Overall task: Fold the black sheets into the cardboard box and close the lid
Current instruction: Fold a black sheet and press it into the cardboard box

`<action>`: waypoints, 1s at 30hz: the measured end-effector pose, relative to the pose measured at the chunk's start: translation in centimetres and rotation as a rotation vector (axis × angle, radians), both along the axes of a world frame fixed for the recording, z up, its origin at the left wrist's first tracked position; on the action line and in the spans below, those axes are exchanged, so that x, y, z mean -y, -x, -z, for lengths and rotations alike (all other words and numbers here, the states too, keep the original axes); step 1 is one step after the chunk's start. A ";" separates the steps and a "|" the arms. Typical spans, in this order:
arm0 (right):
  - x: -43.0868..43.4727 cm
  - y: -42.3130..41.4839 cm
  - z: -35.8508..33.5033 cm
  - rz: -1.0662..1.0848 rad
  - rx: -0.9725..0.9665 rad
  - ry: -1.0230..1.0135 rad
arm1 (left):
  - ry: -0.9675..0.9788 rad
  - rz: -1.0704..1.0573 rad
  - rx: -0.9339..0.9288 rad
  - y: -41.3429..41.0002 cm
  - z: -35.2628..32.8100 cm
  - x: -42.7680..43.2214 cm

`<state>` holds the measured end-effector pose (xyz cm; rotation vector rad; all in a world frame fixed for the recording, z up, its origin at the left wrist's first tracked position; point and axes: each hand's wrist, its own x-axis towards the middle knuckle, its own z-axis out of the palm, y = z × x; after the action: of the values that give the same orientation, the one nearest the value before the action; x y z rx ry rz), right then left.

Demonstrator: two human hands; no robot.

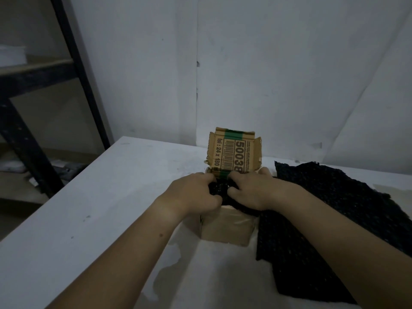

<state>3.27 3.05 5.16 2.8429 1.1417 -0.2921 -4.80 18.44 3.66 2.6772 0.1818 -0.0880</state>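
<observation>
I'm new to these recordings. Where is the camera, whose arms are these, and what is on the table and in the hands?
No machine here: a person works with two bare hands, and the one picture comes from a wide-angle camera worn on their head, looking forward and down. On the white table stands a small brown cardboard box, its printed lid with green tape upright at the back. The left hand and the right hand both curl their fingers into a crumpled black speckled sheet at the box's open top. More black sheet lies spread on the table to the right; whether it is a separate piece I cannot tell. A dark metal shelf stands at far left.
</observation>
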 end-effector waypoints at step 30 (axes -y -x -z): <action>5.4 3.3 -0.3 -0.244 0.098 0.010 | -0.029 0.050 -0.140 -1.3 -3.2 0.1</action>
<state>-0.06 -2.32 5.46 2.6386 1.4412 -0.1411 -3.50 18.38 6.90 2.7059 0.1609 -0.2913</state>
